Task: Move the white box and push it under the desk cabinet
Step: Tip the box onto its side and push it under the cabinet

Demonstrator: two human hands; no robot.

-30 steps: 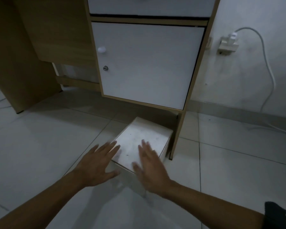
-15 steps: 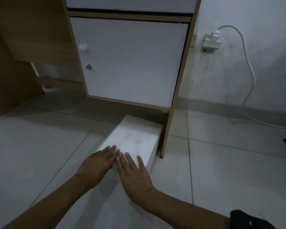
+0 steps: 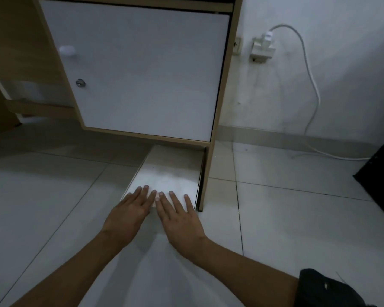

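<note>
White box (image 3: pixel 171 171) lies on floor, far end under desk cabinet (image 3: pixel 138 69) | our left hand (image 3: pixel 129 214) and right hand (image 3: pixel 179 218) flat, open, side by side on near edge | step: pushing | next, we judge: straight shove clear of cabinet's right leg (image 3: pixel 206 173)

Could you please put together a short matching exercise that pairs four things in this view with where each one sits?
Things:
1. white box
2. round knob
3. power adapter
4. hands: left hand, right hand

Places:
A. on the wall, right of the cabinet
B. upper left of the cabinet door
C. flat against the box's near edge
D. on the floor, partly under the cabinet

Pairs: 1-D, 2-B, 3-A, 4-C
</note>
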